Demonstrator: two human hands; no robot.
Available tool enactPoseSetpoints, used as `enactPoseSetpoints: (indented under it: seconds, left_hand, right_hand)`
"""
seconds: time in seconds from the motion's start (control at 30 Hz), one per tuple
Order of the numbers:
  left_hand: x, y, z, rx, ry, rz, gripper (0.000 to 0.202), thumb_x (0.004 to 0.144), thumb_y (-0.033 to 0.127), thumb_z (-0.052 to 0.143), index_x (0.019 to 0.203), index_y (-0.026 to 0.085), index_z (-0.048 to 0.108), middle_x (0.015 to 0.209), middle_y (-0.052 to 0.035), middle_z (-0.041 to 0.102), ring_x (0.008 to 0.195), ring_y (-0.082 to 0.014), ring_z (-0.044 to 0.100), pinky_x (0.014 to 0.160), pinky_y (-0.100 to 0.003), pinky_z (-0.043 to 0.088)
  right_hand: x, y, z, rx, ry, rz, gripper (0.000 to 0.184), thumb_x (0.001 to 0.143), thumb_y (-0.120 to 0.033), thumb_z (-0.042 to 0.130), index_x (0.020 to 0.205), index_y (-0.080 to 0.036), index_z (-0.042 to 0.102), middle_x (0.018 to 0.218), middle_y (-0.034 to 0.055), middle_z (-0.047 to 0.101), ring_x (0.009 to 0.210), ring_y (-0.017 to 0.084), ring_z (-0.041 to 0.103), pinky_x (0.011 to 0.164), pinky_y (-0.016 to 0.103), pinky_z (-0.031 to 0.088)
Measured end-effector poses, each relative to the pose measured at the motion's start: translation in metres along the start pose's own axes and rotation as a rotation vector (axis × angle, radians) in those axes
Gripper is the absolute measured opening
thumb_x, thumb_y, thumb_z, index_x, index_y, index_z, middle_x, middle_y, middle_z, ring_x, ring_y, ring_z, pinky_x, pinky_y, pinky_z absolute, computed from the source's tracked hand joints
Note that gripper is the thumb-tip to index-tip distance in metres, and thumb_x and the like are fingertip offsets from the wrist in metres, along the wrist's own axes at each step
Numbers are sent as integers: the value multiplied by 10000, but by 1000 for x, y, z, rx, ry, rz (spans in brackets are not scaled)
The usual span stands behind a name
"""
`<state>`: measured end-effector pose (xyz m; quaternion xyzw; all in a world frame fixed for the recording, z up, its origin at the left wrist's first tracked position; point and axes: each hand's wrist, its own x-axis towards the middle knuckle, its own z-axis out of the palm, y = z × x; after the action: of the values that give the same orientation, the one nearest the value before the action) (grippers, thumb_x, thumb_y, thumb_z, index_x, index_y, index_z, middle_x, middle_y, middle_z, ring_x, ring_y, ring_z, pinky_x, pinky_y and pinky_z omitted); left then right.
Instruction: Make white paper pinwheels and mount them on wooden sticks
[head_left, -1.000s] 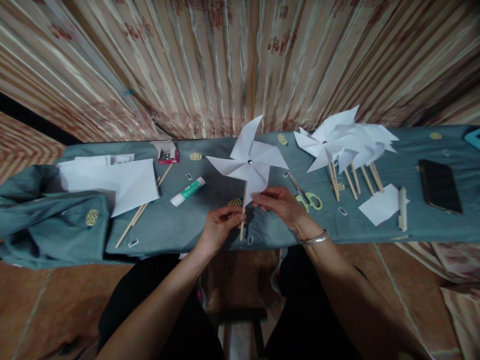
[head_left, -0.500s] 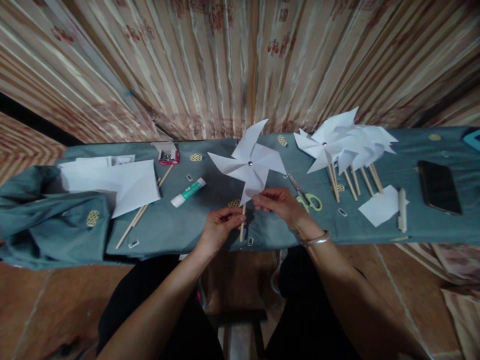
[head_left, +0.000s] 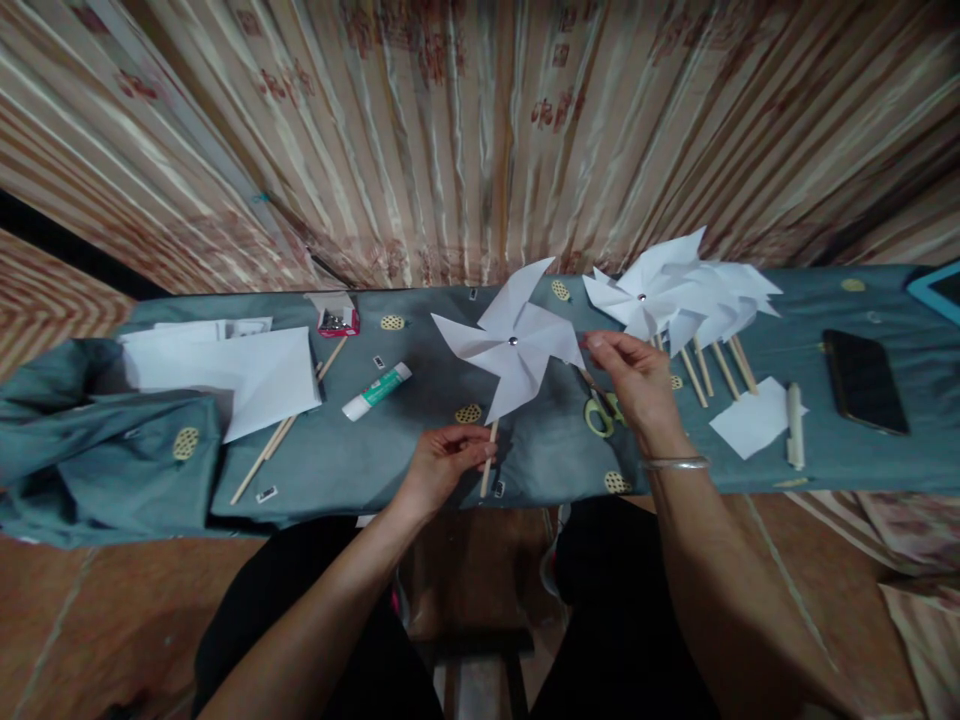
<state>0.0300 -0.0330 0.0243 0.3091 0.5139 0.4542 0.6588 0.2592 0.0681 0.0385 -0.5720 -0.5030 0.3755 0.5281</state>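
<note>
Currently, a white paper pinwheel [head_left: 516, 365] is being held up over the middle of the grey-green tablecloth [head_left: 352, 460], its wooden stick [head_left: 489, 482] being pinched between the thumb and fingers of the left hand [head_left: 442, 468]. At its 3 o'clock blade, the tip is being met by the right hand [head_left: 641, 390], whose thumb and forefinger are being held close together; whether the paper is being clamped or merely touched cannot be told.

At 6 o'clock from the hub, the stick's lower end is being seen near the cloth's front edge; at 12 o'clock, the top blade is being seen against the striped curtain [head_left: 480, 150]. Towards 8 o'clock, room is being left as far as the glue stick [head_left: 377, 391]. Towards 4 o'clock it is being narrowed by the green-handled scissors [head_left: 598, 397], and between 2 and 3 o'clock by overlapping pinwheels [head_left: 667, 285].

At 9 o'clock, near the back edge, small metal pieces [head_left: 335, 319] are being held in an open red box [head_left: 349, 328], its flap being raised.
</note>
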Motion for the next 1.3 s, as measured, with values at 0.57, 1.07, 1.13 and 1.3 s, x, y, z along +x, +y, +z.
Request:
enactPoseSetpoints:
  seconds: [0.57, 1.07, 1.13, 1.3]
  left_hand:
    - [3, -1, -1, -28, 74, -14, 345, 463, 366, 903, 700, 164, 754, 584, -3, 690, 544, -131, 620, 603, -267, 524]
    - [7, -4, 0, -63, 98, -4, 336, 455, 346, 905, 690, 163, 749, 594, -3, 695, 557, -137, 630, 609, -275, 534]
    - [8, -4, 0, -64, 97, -4, 343, 448, 350, 908, 687, 163, 748, 591, 1, 693, 553, -130, 623, 600, -265, 528]
    - [9, -4, 0, -61, 92, 4, 338, 456, 354, 903, 691, 163, 752, 587, 4, 692, 555, -123, 614, 585, -248, 508]
  right_hand:
    - [-10, -1, 12, 154, -174, 180, 269, 561, -462, 829, 619, -233, 701, 539, -27, 582, 512, 115, 467, 527, 281, 373]
    - [-31, -8, 20, 251, -319, 311, 317, 532, -495, 867, 594, -225, 712, 592, -11, 636, 530, 100, 474, 517, 259, 377]
    - [-34, -9, 22, 260, -340, 332, 327, 528, -498, 870, 598, -218, 716, 597, -9, 648, 527, 94, 478, 516, 252, 375]
    - [-42, -10, 28, 305, -403, 368, 327, 540, -477, 874, 613, -197, 720, 611, -7, 665, 532, 81, 481, 528, 239, 374]
